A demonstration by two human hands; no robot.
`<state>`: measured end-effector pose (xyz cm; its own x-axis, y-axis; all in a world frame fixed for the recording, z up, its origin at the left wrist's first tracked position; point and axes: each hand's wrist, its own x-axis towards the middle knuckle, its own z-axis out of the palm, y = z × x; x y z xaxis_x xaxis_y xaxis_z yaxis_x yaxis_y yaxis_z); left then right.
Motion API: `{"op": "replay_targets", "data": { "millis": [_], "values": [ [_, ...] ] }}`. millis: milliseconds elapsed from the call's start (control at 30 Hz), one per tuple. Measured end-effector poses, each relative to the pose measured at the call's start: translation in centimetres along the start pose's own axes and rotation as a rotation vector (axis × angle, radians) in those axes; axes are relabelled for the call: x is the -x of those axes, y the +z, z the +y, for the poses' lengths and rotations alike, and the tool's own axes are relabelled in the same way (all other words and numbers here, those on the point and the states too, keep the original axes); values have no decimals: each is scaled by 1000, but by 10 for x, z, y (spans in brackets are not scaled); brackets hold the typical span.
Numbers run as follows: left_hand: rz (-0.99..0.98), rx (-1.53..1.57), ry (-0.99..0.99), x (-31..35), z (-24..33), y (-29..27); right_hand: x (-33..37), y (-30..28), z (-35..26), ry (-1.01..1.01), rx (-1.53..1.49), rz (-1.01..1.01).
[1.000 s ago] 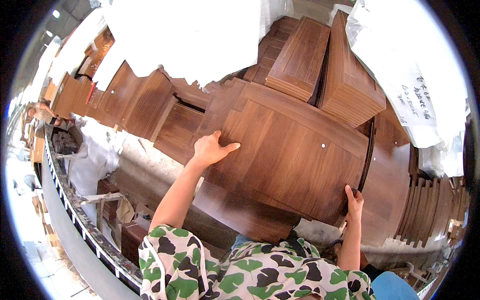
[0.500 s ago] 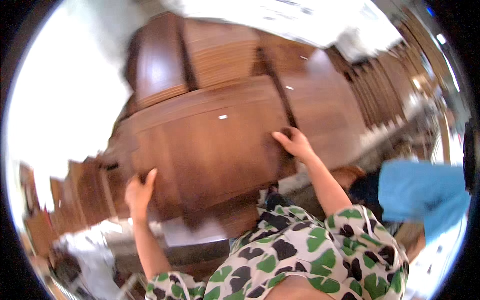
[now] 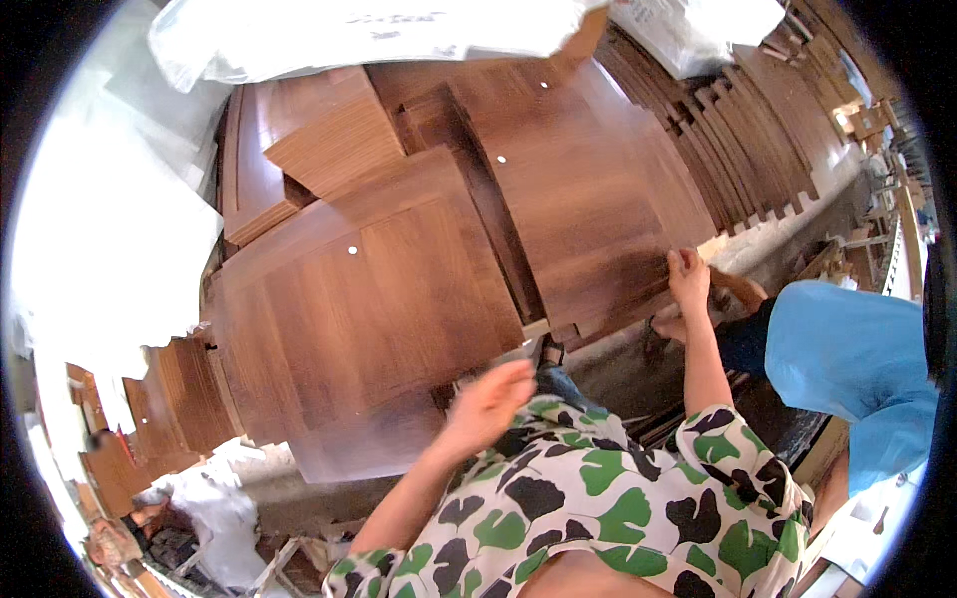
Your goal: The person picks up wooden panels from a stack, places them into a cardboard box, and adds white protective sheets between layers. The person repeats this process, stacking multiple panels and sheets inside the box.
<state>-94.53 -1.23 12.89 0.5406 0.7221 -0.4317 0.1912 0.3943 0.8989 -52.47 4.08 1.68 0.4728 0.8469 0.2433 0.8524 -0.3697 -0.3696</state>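
Two stacks of brown wooden panels lie side by side before me, a left panel (image 3: 369,309) and a right panel (image 3: 588,189) on top, each with a small white dot. My right hand (image 3: 689,281) is at the near right corner of the right panel, fingers closed on its edge. My left hand (image 3: 490,407) hangs in the air in front of the left panel's near edge, close to my body. It is slightly blurred, with its fingers loosely out and nothing in them. A dark gap separates the two stacks.
Smaller brown boards (image 3: 334,149) lie at the back left. White plastic wrapping (image 3: 379,40) covers things along the far side. More stacked panels (image 3: 748,149) stand at the right. A person in blue (image 3: 842,344) bends close by my right arm.
My left hand has left the left panel's side and come right, toward my body. My right hand has moved from the left panel to the right panel's near corner. The view has shifted.
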Motion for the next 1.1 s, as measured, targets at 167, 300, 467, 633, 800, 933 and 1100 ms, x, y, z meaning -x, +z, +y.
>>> {"op": "replay_targets", "data": {
  "millis": [167, 300, 467, 633, 800, 933, 1100],
  "values": [
    [385, -202, -57, -92, -60, 88, -8, -19, 13, 2, -107, -179],
    [681, -69, -45, -129, -75, 97, -12, -11, -12, -180, -77, -193],
    [832, 161, -223, -150, -61, 95, -50, 17, 32, -345, -178, -69],
    [900, 83, -84, -157, -92, 92, -79, 16, 61, -177, -285, -173],
    [941, -126, -86, -165, -84, 95, -95, 7, 82, 49, -417, -365],
    [917, -259, -133, -157, -46, 98, -94, -5, 113, 134, -423, -415],
    [855, -735, 181, -149, -38, 109, -89, -16, 124, 158, -415, -459]
  ]
}}
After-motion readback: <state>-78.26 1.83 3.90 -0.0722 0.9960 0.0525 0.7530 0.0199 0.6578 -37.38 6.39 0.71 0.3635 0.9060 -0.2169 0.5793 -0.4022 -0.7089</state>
